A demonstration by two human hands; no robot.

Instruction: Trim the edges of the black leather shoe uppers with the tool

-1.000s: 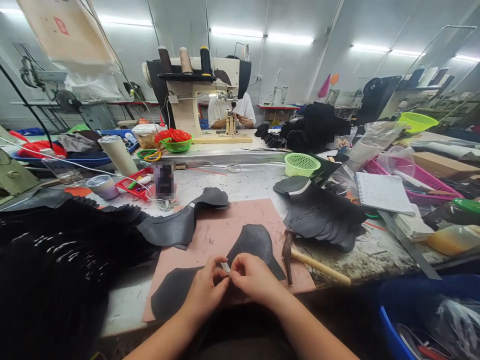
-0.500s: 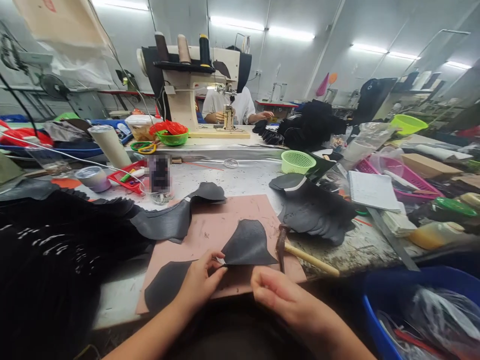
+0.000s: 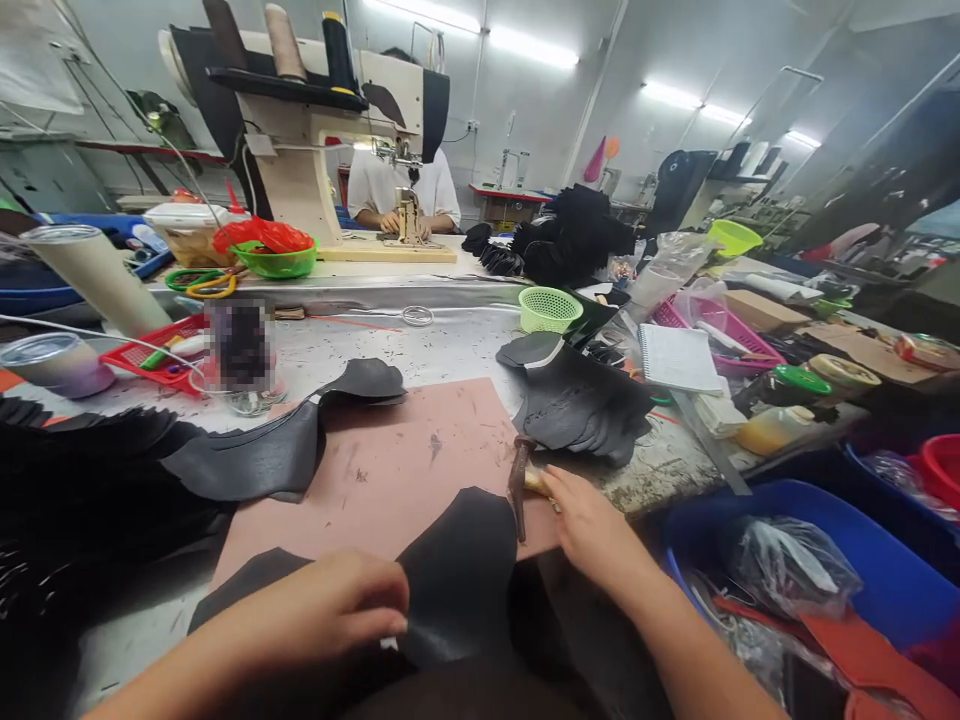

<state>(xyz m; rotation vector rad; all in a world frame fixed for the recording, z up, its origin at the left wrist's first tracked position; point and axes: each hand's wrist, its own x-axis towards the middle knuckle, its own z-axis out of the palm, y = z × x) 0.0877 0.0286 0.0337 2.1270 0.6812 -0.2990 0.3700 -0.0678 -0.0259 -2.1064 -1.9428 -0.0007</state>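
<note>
Right fingers [image 3: 564,484] have moved onto a brown-headed, wooden-handled hammer [image 3: 518,488], closure unclear; my left fingers [image 3: 379,575] pinch a curved black leather sheet [image 3: 466,570].

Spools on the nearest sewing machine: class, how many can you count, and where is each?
3: brown spool at left, cut by the picture's edge; beige spool in the middle; black spool at right. Another could be hidden behind them.
</note>
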